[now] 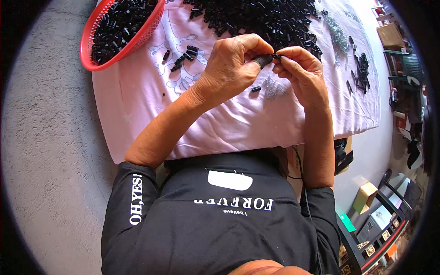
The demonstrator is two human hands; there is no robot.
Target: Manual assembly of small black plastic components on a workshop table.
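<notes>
Above the table, my left hand (pixel 229 66) and my right hand (pixel 306 75) meet fingertip to fingertip. Pinched between them is a small black cylindrical part (pixel 276 56), mostly covered by the fingers. A dark finger cover (pixel 262 61) wraps my left thumb. Just below the hands lie a single black cylindrical piece (pixel 255 89) and a little heap of tiny clear or silvery pieces (pixel 274 88). To the left of my left hand several assembled-looking black pieces (pixel 183 58) are scattered on the cloth.
A pink patterned cloth (pixel 220 130) covers the table. Far in the middle spreads a large pile of black parts (pixel 256 18). A red basket (pixel 87 52) full of black pieces stands far left. At right are more silvery pieces (pixel 338 34) and thin black parts (pixel 362 73).
</notes>
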